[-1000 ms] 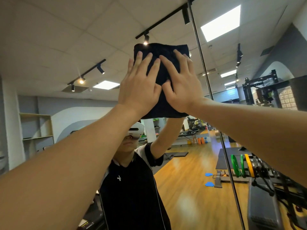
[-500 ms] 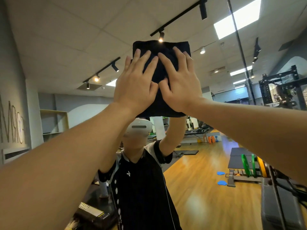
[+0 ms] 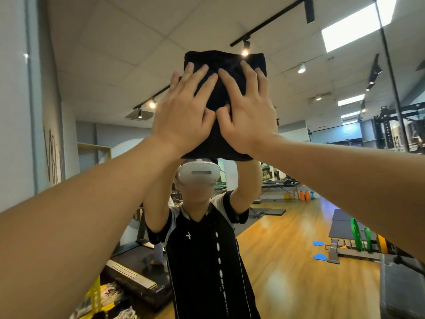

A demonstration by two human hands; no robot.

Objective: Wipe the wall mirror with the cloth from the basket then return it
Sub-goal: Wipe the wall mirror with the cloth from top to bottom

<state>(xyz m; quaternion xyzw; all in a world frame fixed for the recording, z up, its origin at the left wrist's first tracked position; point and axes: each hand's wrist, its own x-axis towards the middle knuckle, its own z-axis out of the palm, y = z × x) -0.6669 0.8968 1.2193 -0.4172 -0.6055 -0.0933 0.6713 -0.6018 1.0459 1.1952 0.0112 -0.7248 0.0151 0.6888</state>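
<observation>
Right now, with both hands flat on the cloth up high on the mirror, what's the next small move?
Probably slide the cloth straight down: the left hand and right hand press it high on the mirror, with unwiped glass below.

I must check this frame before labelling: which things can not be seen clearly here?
Head view only:
- Middle of the black cloth: covered by the left hand and right hand.
- Basket: not identifiable.
- Mirror cleanliness: streaks cannot be told.
- Both elbows: cut off by the edges.
</observation>
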